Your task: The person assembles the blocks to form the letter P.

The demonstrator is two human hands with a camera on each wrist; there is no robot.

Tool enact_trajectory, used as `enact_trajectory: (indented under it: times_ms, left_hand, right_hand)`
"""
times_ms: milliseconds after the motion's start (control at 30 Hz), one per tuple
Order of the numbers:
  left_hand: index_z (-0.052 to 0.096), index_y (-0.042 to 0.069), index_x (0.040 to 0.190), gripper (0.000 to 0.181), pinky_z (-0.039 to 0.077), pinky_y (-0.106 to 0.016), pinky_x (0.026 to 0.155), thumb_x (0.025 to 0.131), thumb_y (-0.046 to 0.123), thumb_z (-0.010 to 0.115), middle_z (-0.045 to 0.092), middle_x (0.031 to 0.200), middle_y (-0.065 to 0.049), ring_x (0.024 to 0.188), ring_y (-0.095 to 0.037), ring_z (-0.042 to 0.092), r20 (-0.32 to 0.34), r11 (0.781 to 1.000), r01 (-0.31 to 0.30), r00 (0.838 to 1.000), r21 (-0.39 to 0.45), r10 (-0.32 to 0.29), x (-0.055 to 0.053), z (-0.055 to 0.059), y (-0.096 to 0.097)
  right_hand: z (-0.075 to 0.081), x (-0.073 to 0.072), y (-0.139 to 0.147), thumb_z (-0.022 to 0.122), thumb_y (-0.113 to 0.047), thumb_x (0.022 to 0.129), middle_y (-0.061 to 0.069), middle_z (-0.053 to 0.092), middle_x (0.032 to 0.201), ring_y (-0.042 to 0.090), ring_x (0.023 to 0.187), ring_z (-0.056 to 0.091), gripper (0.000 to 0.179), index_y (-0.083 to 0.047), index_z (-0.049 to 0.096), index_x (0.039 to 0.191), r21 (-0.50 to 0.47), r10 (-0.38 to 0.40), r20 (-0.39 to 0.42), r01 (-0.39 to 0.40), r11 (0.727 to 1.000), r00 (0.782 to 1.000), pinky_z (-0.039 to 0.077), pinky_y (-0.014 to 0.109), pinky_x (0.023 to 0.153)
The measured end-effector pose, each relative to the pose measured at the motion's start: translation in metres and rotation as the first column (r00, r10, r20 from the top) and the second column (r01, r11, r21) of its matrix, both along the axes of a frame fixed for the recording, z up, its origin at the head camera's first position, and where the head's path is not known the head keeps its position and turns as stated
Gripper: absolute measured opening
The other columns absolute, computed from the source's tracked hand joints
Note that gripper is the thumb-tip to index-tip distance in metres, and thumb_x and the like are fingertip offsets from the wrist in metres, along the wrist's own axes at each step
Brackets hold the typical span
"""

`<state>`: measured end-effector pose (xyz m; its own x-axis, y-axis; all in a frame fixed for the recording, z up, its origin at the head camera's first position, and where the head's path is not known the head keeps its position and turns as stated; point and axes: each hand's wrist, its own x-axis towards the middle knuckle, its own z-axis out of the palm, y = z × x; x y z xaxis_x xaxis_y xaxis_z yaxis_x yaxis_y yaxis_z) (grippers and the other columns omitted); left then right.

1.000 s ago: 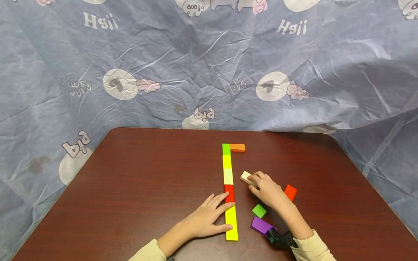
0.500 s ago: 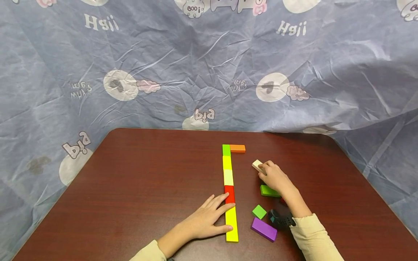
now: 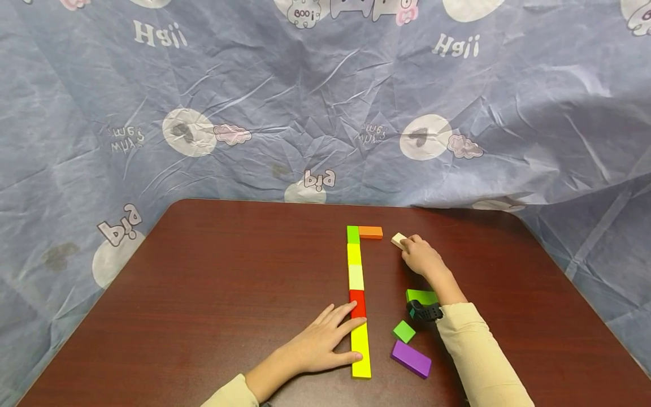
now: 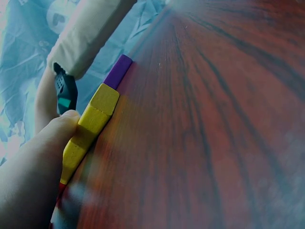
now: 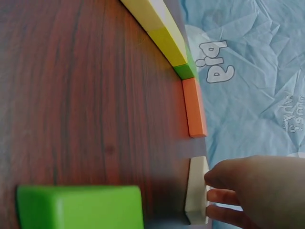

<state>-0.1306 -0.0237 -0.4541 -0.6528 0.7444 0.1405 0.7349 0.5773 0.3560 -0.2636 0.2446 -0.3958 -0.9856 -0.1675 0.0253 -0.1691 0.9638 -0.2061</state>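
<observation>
In the head view my right hand (image 3: 423,257) pinches a cream wooden block (image 3: 398,240), just right of an orange block (image 3: 370,232). The right wrist view shows fingers and thumb at that cream block's (image 5: 196,186) side, with a gap to the orange one. My left hand (image 3: 320,339) rests with spread fingers on the near part of a straight row, touching a red block (image 3: 359,308) and a yellow block (image 3: 360,339). Farther along the row lie a pale yellow block (image 3: 355,277), another yellow block (image 3: 354,254) and a green block (image 3: 353,234), which the orange one adjoins at right angles.
Right of the row lie a long green block (image 3: 419,296), partly behind the right wrist's black strap (image 3: 424,311), a small green block (image 3: 404,331) and a purple block (image 3: 411,359). Behind the brown table (image 3: 229,271) hangs a printed grey-blue cloth (image 3: 285,102).
My right hand has carried the cream block away from me, first rightward, and it is now near the orange block's right end. The long green block has come into sight. My left hand stays put.
</observation>
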Motion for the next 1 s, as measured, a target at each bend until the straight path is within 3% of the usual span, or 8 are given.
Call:
enact_trajectory:
  times_ms: [267,1000]
  left_hand:
    - [0.030,0.027,0.141,0.063,0.019,-0.042,0.114,0.089,0.063,0.029,0.020,0.152,-0.003,0.139,-0.013,0.022,-0.005,1.000,0.004,1.000,0.004,-0.003,0.000,0.000,0.000]
    - [0.029,0.027,0.141,0.064,0.018,-0.043,0.114,0.089,0.063,0.029,0.019,0.152,-0.003,0.139,-0.013,0.021,0.023,1.000,0.003,1.000,0.007,-0.003,0.000,0.002,-0.001]
  right_hand:
    - [-0.005,-0.008,-0.004,0.041,-0.009,0.090,0.023,0.045,0.129,0.041,0.117,0.046,0.040,0.002,0.049,0.127,-0.024,0.000,0.011,0.000,1.000,1.000,0.039,0.059,0.091]
    - [-0.013,-0.012,-0.009,0.037,-0.013,0.093,0.020,0.034,0.140,0.037,0.129,0.034,0.044,-0.001,0.039,0.136,-0.080,-0.029,0.079,0.035,0.996,0.996,0.025,0.063,0.099]
